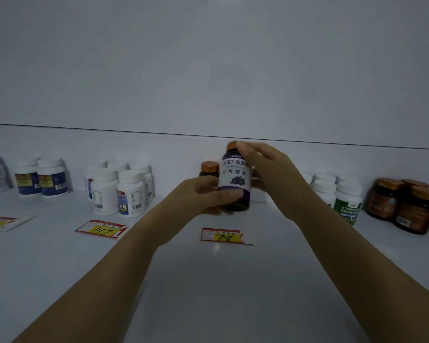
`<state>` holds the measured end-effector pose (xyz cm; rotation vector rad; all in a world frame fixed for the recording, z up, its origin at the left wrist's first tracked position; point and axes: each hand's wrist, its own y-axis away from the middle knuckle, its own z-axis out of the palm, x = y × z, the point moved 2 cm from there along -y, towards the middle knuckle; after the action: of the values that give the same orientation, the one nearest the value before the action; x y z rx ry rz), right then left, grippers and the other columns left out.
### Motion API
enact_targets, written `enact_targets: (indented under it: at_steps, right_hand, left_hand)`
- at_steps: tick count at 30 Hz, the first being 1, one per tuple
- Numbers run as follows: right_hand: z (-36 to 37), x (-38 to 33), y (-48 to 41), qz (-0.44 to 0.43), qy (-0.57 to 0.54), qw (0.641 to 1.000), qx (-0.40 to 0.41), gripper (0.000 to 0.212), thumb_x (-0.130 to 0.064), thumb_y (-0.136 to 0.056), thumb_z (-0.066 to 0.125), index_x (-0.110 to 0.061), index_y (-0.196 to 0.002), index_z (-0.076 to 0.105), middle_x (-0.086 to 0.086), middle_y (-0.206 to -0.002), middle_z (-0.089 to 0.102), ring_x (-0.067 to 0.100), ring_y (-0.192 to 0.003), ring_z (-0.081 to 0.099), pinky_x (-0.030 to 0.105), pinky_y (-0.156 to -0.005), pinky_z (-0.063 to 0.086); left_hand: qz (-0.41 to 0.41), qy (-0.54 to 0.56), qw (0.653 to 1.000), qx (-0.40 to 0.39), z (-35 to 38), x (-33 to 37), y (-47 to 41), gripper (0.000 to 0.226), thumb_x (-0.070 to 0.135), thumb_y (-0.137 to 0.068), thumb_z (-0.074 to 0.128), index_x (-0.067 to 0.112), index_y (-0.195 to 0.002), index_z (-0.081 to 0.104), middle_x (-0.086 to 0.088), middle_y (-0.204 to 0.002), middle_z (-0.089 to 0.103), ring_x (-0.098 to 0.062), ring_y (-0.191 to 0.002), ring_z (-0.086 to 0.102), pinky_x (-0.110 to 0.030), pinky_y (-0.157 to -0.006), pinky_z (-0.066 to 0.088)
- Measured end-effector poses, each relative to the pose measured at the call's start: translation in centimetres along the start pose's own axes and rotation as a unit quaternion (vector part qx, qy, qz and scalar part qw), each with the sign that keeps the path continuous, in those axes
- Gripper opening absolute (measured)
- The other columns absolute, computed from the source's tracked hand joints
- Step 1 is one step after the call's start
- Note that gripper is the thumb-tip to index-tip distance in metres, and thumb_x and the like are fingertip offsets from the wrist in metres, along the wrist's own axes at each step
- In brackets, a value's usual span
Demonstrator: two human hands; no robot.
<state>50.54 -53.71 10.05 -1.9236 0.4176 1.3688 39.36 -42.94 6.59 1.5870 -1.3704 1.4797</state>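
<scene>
Purple-label bottle (pixel 234 180) upright, held over the white shelf (pixel 208 280), behind price tag (pixel 224 235). Left hand (pixel 201 195): fingers curled round its base. Right hand (pixel 268 167): fingers pinching its cap.

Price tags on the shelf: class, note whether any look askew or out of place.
The tag marked 147 and the far-left tag lie on the shelf at different angles; the tag marked 78 sits slightly crooked.

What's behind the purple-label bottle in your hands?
A second dark bottle with a copper cap stands on the shelf behind it, toward the left. The left hand and the held bottle cover its lower body; anything directly behind is hidden.
</scene>
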Motion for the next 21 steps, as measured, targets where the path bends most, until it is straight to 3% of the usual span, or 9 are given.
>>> enact_targets:
  at_steps: [4, 9, 12, 15, 18, 21]
  right_hand:
    - [0.2, 1.7, -0.2, 0.158, -0.003, 0.987, 0.013, 0.051, -0.052, -0.084, 0.061, -0.005, -0.103, 0.065, 0.014, -0.095, 0.072, 0.027, -0.083, 0.072, 0.037, -0.076, 0.06]
    - [0.3, 2.2, 0.3, 0.207, -0.048, 0.977, -0.01, 0.05, -0.044, -0.088, 0.061, 0.0, -0.113, 0.062, 0.02, -0.1, 0.07, 0.027, -0.081, 0.07, 0.029, -0.057, 0.059]
    - [0.3, 2.3, 0.2, 0.199, -0.042, 0.979, -0.011, 0.048, -0.042, -0.088, 0.061, -0.001, -0.113, 0.061, 0.019, -0.101, 0.07, 0.027, -0.081, 0.07, 0.031, -0.062, 0.06]
    - [-0.1, 1.7, -0.3, 0.147, -0.019, 0.989, 0.003, 0.044, -0.041, -0.089, 0.059, -0.004, -0.114, 0.06, 0.014, -0.103, 0.069, 0.026, -0.089, 0.069, 0.035, -0.073, 0.059]
    - [-0.5, 0.8, -0.4, 0.075, -0.035, 0.996, -0.034, 0.036, -0.037, -0.095, 0.051, -0.009, -0.114, 0.059, 0.011, -0.109, 0.065, 0.024, -0.099, 0.065, 0.034, -0.08, 0.057]
    - [-1.1, 0.3, -0.3, 0.032, 0.071, 0.996, -0.042, 0.033, -0.043, -0.092, 0.053, -0.016, -0.108, 0.062, 0.001, -0.102, 0.068, 0.014, -0.095, 0.065, 0.024, -0.076, 0.057]
  left_hand:
    - [-0.106, 0.105, 0.988, -0.029, 0.6, -0.2, 0.0, 0.05, 0.05, -0.062, 0.06, 0.015, -0.099, 0.059, -0.009, -0.078, 0.074, -0.02, -0.067, 0.069, -0.026, -0.066, 0.058]
    - [-0.133, 0.114, 0.983, -0.055, 0.8, -0.2, 0.4, 0.054, 0.056, -0.065, 0.054, 0.014, -0.098, 0.061, -0.015, -0.076, 0.071, -0.02, -0.062, 0.068, -0.026, -0.063, 0.058]
    - [-0.125, 0.109, 0.984, -0.061, 0.7, -0.3, 0.4, 0.051, 0.052, -0.065, 0.056, 0.015, -0.1, 0.06, -0.014, -0.081, 0.073, -0.021, -0.067, 0.071, -0.024, -0.061, 0.057]
    - [-0.095, 0.081, 0.991, -0.051, 0.4, -0.6, 0.1, 0.038, 0.04, -0.068, 0.064, 0.017, -0.099, 0.061, -0.007, -0.09, 0.075, -0.02, -0.083, 0.072, -0.023, -0.072, 0.058]
    - [-0.046, -0.005, 0.999, -0.003, 0.0, -0.8, 0.0, 0.025, 0.027, -0.075, 0.07, 0.025, -0.098, 0.063, 0.004, -0.091, 0.075, -0.011, -0.088, 0.07, -0.02, -0.078, 0.054]
    - [-0.031, -0.078, 0.996, 0.024, 0.0, -1.2, 0.0, 0.025, 0.023, -0.078, 0.073, 0.034, -0.098, 0.061, 0.012, -0.096, 0.072, -0.003, -0.092, 0.067, -0.018, -0.082, 0.049]
